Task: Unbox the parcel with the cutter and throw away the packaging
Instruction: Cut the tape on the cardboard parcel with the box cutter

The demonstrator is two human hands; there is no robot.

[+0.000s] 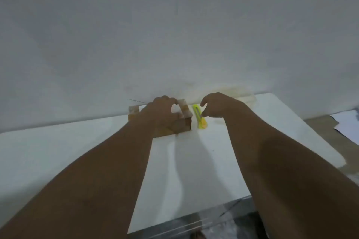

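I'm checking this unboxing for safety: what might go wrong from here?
1. The right hand is at the cutter. Blur hides whether its blade is out, so a careless grab might nick fingers.
2. The left hand grips a flap of the box right beside the cutter, so a slip of the blade might reach it.
3. The box sits close to the wall at the table's far edge, a cramped spot for cutting.

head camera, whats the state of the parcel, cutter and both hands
parcel: on the table, taped flaps standing up
cutter: lying flat, right of the parcel, blade unclear
left hand: gripping the parcel's top
right hand: fingertips at the cutter, grip unclear
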